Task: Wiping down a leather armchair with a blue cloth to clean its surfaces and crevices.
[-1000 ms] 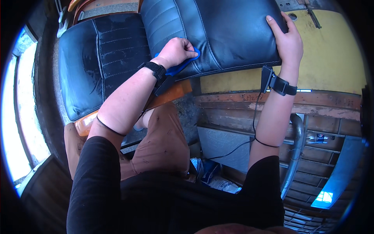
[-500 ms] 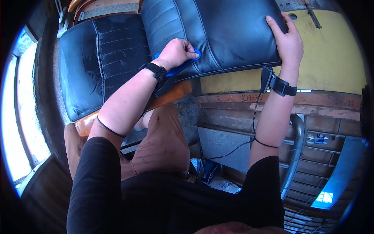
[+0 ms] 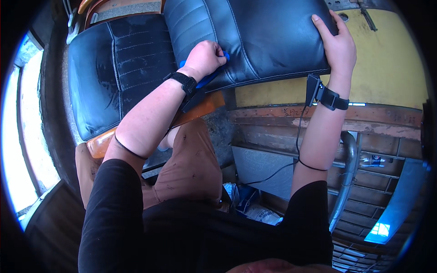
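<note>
Pressing a blue cloth (image 3: pixel 209 79) against the raised cushion (image 3: pixel 277 41), the left hand (image 3: pixel 204 58) is closed, its thumb and fingers pinching the fabric near the lower edge, beside a stitched seam. The right hand (image 3: pixel 340 51) clasps the cushion's right end, thumb on the dark face and fingers around the far side; how firmly it grips cannot be told.

Next outward, the second cushion (image 3: pixel 143 59) lies to the left, adjoining the raised one and marked with dull smears. An orange wooden piece (image 3: pixel 209 104) shows beneath the left wrist; a yellow board (image 3: pixel 382 59) extends beyond the right hand, bordered by a reddish-brown beam (image 3: pixel 364 116).

Probable faults: the smooth covering gives the right hand little purchase, so a hard push from the left could make the cushion slide or pivot. The cloth, bunched in the fist, might ride up and leave bare knuckles rubbing the stitching. The cable (image 3: pixel 298 123), hanging from the wrist device (image 3: pixel 312 90), could snag on the beam's edge if the right arm swung outward.
</note>
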{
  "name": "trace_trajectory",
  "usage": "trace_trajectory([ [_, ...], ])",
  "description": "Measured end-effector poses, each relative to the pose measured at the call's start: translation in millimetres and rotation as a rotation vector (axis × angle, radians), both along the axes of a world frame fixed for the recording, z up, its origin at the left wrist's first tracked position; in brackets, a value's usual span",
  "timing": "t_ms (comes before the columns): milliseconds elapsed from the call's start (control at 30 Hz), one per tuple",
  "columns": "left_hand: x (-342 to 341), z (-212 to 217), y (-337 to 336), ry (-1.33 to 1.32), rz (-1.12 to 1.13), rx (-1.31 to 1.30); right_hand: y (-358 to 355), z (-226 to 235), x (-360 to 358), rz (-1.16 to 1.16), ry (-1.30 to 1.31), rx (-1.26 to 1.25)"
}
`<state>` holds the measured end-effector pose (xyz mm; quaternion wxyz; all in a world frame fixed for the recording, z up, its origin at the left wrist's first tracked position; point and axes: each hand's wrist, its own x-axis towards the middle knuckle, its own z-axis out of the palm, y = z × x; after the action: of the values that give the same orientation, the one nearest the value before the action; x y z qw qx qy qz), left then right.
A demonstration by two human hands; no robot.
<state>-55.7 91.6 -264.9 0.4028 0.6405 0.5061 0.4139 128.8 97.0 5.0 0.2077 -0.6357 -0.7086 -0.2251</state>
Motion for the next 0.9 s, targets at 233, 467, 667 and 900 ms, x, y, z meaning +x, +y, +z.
trace_trajectory([
  [233, -3.4, -0.9, -1.4, -0.213, -0.119, -0.047, -0.6, 1.2, -1.0, -0.003, -0.002, 0.002],
  [467, -4.3, -2.7, 0.8, -0.131, -0.064, -0.017, 1.1, -1.9, 0.9, 0.021, -0.035, 0.037],
  [667, 1.3, 3.5, -6.8, -0.125, -0.115, 0.047, 1.5, 2.3, 0.7, 0.015, 0.028, -0.021],
  [900, -1.8, 0.5, -0.7, -0.245, -0.155, -0.055, 1.7, -0.2, 1.7, 0.015, -0.011, 0.014],
])
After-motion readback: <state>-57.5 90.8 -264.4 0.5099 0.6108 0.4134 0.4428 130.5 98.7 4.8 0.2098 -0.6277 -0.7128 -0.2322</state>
